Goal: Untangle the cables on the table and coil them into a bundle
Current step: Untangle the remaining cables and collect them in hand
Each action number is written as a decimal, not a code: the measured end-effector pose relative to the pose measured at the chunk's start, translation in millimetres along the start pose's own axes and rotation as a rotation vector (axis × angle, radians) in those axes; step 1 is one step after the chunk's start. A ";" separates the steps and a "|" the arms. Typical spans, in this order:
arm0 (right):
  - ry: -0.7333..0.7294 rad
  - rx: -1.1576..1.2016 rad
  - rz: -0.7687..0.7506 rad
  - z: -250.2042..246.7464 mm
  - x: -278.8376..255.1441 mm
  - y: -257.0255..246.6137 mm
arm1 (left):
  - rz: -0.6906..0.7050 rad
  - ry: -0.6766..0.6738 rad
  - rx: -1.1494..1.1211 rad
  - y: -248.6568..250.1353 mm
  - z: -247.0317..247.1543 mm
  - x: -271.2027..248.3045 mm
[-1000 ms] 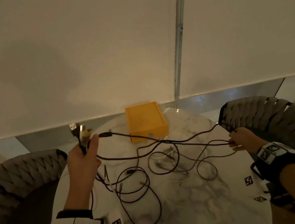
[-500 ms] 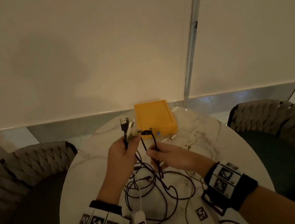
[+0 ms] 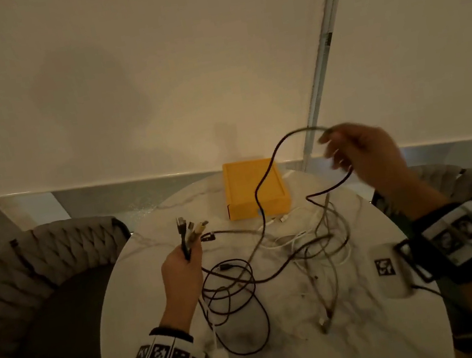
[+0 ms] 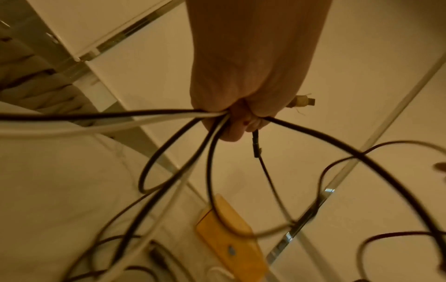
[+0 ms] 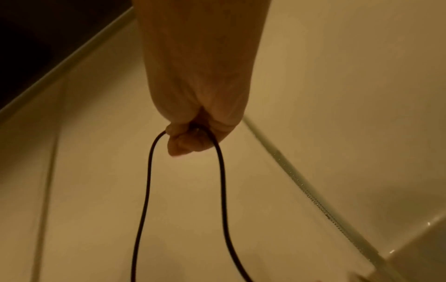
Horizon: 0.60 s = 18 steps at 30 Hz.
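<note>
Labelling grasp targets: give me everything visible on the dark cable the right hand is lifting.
The dark cable is thin, round and flexible, with a smooth, rubbery-looking sheath. The right hand grips it high above the table, fingers curled round a bend, so two strands hang down from the fist in the right wrist view. One strand arcs left, then drops in front of the yellow box into the tangle of cables on the table. Its far end and plugs cannot be traced.

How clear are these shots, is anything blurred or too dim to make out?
Head view: dim, warm light; the right hand is motion-blurred, the left hand and yellow box fairly sharp. Left wrist view: cables near the fingers sharp, farther loops smeared. Right wrist view: soft, dim, with the dark cable readable.
</note>
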State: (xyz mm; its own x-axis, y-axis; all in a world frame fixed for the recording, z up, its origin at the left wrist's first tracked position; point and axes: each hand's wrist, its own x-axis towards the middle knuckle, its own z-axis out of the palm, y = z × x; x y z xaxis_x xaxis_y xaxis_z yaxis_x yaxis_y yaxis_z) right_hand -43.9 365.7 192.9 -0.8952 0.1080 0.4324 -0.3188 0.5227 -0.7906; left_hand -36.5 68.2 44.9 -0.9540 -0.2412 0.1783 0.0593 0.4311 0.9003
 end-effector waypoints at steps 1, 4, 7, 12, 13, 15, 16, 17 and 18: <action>0.033 0.013 0.030 -11.0 6.9 -1.5 | -0.033 0.010 0.012 -7.9 0.0 -1.1; 0.134 0.013 0.088 -43.3 21.2 1.9 | -0.144 0.077 0.022 -24.6 -9.1 -2.7; 0.191 -0.119 0.114 -66.1 22.7 12.6 | -0.227 0.163 -0.048 -28.0 -25.8 1.0; 0.021 -0.338 0.140 -70.9 13.5 35.1 | -0.284 0.245 -0.264 -17.9 -44.9 7.3; -0.044 -0.433 0.166 -66.8 12.3 42.4 | -0.276 0.238 -0.305 -15.0 -45.7 7.1; -0.322 -0.695 0.325 -53.6 7.0 58.0 | -0.234 0.199 -0.363 -9.3 -46.4 5.5; -0.541 -0.836 0.447 -44.9 1.0 66.9 | -0.209 0.171 -0.372 -6.9 -46.1 4.5; -0.796 -0.939 0.558 -35.9 -6.8 76.9 | -0.189 0.147 -0.378 -4.8 -45.0 3.8; -1.056 -0.995 0.661 -25.1 -16.0 88.4 | -0.171 0.132 -0.389 -2.8 -44.1 3.2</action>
State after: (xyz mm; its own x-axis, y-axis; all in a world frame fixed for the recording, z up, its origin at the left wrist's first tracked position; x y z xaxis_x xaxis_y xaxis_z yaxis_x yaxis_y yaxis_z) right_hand -49.9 431.3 127.1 -0.7262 0.1425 -0.6726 0.1383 0.9886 0.0601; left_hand -26.8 27.8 60.4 -0.9155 -0.4003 0.0404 0.0343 0.0226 0.9992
